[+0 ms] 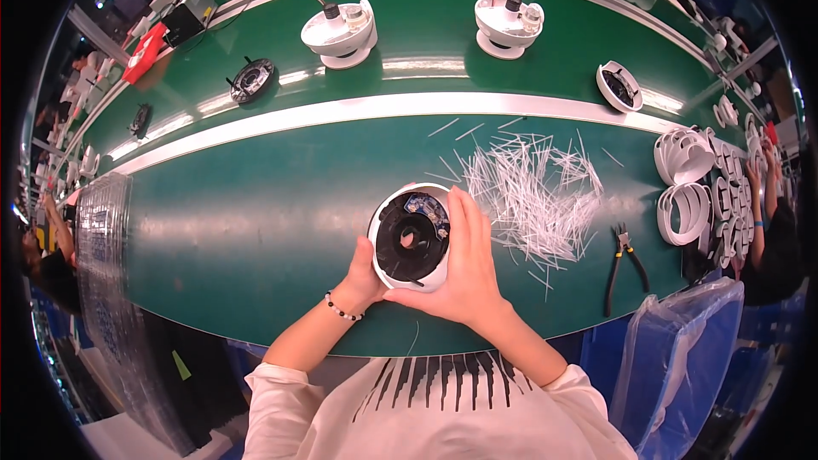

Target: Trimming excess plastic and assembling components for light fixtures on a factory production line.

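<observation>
**While both hands grip, a dome camera housing sits at centre**

Where the green workbench point(256, 230) nears the person, the white dome camera housing point(411, 237) rests, left hand point(362, 277) clasping its seven o'clock edge, right hand point(467, 264) wrapped around three o'clock. White cable ties point(532, 187) lie at two o'clock, black-handled pliers point(625, 266) beyond.

Dome camera housing point(410, 238) on near table edge between left hand point(362, 277) and right hand point(467, 268); cable-tie pile point(532, 192) just right, cutting pliers point(625, 264) farther right, stacked housing rings point(686, 196) beyond; two camera units point(339, 31) behind on conveyor belt point(409, 60).
</observation>
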### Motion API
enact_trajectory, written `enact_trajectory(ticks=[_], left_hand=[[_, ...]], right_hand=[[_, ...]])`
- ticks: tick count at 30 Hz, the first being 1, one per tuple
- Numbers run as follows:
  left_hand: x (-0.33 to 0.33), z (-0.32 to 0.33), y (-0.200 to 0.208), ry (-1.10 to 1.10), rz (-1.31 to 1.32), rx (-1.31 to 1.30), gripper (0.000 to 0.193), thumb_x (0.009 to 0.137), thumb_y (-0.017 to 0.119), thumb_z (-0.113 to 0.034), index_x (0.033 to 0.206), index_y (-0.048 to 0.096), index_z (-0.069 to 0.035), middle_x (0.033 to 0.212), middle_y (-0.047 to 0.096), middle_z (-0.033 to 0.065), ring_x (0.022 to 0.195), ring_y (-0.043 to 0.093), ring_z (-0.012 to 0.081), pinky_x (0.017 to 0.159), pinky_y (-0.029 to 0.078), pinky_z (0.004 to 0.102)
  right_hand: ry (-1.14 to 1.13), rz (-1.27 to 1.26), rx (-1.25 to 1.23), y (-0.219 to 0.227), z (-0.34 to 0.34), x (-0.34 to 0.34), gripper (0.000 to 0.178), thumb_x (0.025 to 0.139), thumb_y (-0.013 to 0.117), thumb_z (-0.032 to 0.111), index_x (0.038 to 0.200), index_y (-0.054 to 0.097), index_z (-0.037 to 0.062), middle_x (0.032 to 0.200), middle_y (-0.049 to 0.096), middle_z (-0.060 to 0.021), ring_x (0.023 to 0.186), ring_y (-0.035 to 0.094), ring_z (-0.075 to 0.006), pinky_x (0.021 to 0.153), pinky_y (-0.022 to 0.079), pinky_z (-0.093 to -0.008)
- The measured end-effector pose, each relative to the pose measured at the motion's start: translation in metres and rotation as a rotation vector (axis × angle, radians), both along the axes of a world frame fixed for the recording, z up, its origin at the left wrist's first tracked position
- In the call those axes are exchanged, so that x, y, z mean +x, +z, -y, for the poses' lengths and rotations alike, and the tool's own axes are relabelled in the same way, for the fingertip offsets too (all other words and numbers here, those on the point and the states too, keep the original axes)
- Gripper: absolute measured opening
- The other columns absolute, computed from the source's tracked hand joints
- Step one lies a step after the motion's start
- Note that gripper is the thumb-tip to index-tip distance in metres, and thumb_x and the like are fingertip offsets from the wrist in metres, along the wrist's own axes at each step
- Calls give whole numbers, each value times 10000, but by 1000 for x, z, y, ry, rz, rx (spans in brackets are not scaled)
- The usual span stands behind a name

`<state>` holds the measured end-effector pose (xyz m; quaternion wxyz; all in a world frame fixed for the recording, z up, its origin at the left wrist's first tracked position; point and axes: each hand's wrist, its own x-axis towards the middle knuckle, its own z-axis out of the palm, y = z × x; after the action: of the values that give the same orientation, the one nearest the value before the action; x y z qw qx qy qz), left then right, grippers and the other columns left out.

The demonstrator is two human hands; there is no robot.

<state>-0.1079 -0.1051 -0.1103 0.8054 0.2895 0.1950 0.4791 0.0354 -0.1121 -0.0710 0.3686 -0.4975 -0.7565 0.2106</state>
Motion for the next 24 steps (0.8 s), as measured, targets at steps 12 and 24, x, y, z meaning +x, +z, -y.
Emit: enact_trajectory(ticks=[12, 24], left_hand=[[2, -6, 20, 63, 128, -176, 648, 817, 327, -512, 1253, 306, -33, 1201, 417, 191, 1075, 457, 324, 879, 404, 492], [6, -1, 13, 111, 146, -151, 802, 793, 211, -655, 1285, 283, -26, 1249, 395, 146, 1134, 415, 250, 958, 349, 376]], right_hand=[[190, -622, -220, 7, -3, 23, 1190, 481, 813, 163, 1331, -1, -17, 1351, 182, -234, 1213, 311, -279, 971, 288, -353], [71, -101, 69, -2, 6, -3, 1071, 476, 788, 358, 1269, 199, -54, 1292, 219, -264, 1125, 299, -427, 919, 257, -497]])
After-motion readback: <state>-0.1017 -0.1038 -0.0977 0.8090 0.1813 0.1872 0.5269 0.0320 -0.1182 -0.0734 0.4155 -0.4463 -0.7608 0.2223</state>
